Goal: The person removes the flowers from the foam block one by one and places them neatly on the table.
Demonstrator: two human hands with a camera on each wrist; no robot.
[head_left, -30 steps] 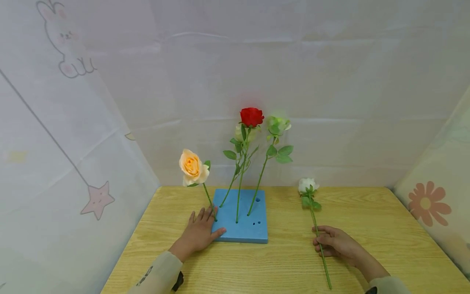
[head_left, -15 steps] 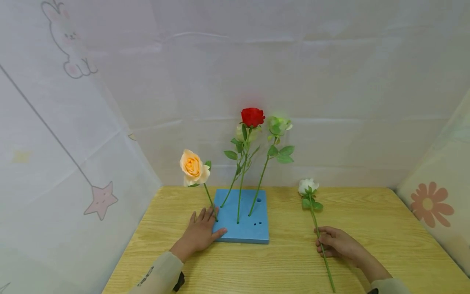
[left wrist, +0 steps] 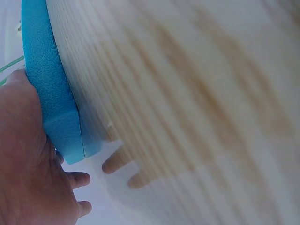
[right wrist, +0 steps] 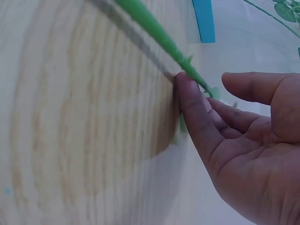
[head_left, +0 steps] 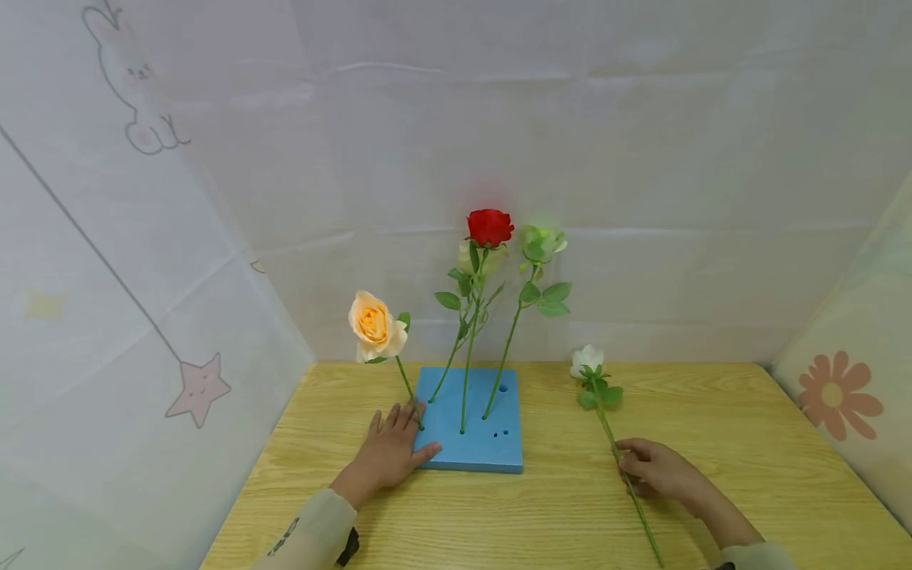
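In the head view my left hand point(head_left: 390, 453) lies at the left edge of a blue foam block point(head_left: 476, 455), fingers spread and thumb over the front corner. A peach rose point(head_left: 375, 324) stands in the block beside that hand. My right hand point(head_left: 659, 473) loosely holds a white rose point(head_left: 587, 362) by its green stem, fingers curled under it. The right wrist view shows the stem point(right wrist: 154, 35) across the fingertips, with the thumb point(right wrist: 251, 86) standing off from it. The rose's bloom points to the table's back and its stem end towards the front.
Also upright in the block are a red rose point(head_left: 489, 228), a pale green rose point(head_left: 543, 244) and a pale rose partly behind the red one. Several holes point(head_left: 503, 389) show on the block's right side. Pale printed cloth point(head_left: 677, 158) encloses the wooden table point(head_left: 541, 522).
The white rose has turned: its bloom swings slightly left and its stem end right. Fewer right fingertips show past the stem. The left hand stays on the block.
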